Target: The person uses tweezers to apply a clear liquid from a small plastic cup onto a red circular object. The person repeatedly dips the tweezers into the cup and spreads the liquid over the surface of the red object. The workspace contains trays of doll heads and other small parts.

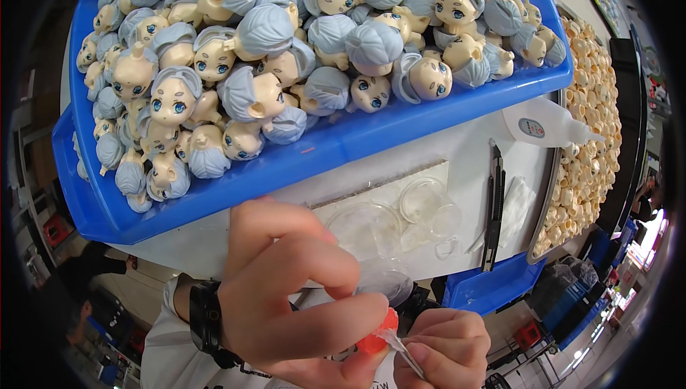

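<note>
Low in the view, my left hand (293, 289) pinches a small orange-red piece (379, 335) between thumb and fingers. A black band circles that wrist. Just to its right, my right hand (450, 346) is closed on a thin metal tool (407, 355), whose tip touches the red piece. Something whitish shows where tip and piece meet; I cannot make out what. The tool's exact kind is partly hidden by my fingers. Beyond my hands, clear round plastic dishes (364, 228) rest on the white table (336, 174).
A large blue bin (371, 128) heaped with pale-blue-haired doll heads (268, 28) fills the far side. To the right lie a white nozzle bottle (539, 123), a black utility knife (493, 207) and a tray of cream-coloured parts (586, 146). Another blue bin (493, 285) sits lower right.
</note>
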`<state>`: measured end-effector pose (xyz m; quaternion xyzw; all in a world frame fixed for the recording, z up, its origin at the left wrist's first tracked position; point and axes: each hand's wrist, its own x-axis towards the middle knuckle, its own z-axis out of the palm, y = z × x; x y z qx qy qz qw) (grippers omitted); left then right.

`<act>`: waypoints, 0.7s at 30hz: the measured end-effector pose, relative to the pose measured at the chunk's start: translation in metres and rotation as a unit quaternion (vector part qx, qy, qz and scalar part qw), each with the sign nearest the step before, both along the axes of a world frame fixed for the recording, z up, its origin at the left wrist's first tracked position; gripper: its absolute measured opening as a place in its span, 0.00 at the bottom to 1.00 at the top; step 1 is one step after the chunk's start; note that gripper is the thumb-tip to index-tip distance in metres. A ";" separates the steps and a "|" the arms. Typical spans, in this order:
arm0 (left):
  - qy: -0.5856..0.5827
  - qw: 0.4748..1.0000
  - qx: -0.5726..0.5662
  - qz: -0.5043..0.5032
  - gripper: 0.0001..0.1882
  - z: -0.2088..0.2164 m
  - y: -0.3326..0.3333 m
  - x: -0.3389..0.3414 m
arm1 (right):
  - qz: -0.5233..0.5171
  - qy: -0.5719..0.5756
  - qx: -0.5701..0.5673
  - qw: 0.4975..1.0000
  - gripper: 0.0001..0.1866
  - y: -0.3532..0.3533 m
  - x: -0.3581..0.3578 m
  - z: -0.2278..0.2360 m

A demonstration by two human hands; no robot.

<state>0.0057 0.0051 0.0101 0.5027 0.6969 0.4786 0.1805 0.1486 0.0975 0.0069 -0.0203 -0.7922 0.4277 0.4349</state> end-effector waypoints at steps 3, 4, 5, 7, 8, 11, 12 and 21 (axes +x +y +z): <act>-0.022 0.999 0.001 -0.043 0.17 0.003 0.002 -0.005 | 0.025 0.032 -0.151 0.988 0.09 0.006 -0.005 0.004; -0.012 0.999 -0.009 -0.029 0.17 0.000 0.000 -0.005 | 0.031 0.055 -0.182 0.981 0.07 0.011 -0.002 0.001; -0.002 1.000 -0.020 -0.015 0.18 -0.003 -0.003 -0.005 | 0.026 0.067 -0.207 0.976 0.08 0.015 0.002 0.000; 0.005 1.000 -0.025 -0.004 0.18 -0.004 -0.003 -0.004 | 0.003 0.072 -0.221 0.973 0.09 0.013 0.006 0.007; 0.001 1.000 -0.018 -0.007 0.18 -0.002 -0.001 -0.004 | 0.008 0.052 -0.198 0.979 0.09 0.010 0.005 0.010; -0.001 1.000 -0.005 -0.006 0.19 -0.001 0.001 -0.001 | 0.038 0.008 -0.139 0.990 0.10 0.007 0.002 0.010; 0.000 1.000 -0.001 -0.004 0.19 -0.001 0.001 0.000 | 0.052 0.002 -0.119 0.992 0.11 0.009 0.004 0.007; 0.004 1.000 -0.002 -0.013 0.20 -0.003 0.001 0.001 | 0.011 0.018 -0.127 0.992 0.11 0.005 -0.007 0.002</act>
